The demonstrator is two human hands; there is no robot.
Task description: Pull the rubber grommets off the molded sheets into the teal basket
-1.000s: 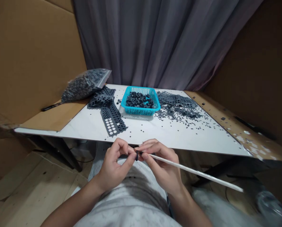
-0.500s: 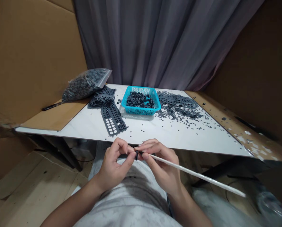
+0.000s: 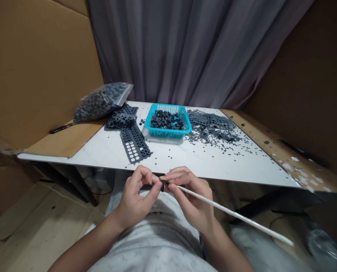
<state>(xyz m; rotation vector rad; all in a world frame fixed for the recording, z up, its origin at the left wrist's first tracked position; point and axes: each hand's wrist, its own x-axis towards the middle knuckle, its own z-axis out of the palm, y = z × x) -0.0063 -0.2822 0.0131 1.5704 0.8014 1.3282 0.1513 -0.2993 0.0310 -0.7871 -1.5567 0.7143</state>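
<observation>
Just in front of the table's near edge, my left hand [image 3: 141, 198] pinches a small black rubbery piece [image 3: 162, 186] between thumb and fingers. Facing it, my right hand [image 3: 192, 198] is closed on a thin white stick [image 3: 236, 215] with a dark tip. The stick slants down to the right, well past the hand. Its tip meets the black piece between my two hands; fingers partly hide the contact. Beyond them, a blue plastic basket [image 3: 168, 133] on the table contains many small black rings.
Left of the basket lie perforated dark foam sheets [image 3: 134, 141] and a zip bag [image 3: 100, 102] of black pieces. At right are more sheets [image 3: 210, 120] and scattered black bits [image 3: 213, 135] on the white table [image 3: 179, 162]. Cardboard [image 3: 38, 75] walls both sides; a grey curtain [image 3: 185, 53] hangs behind.
The far end of the white stick has dipped slightly lower. Both hands keep nearly the same place and grip.
</observation>
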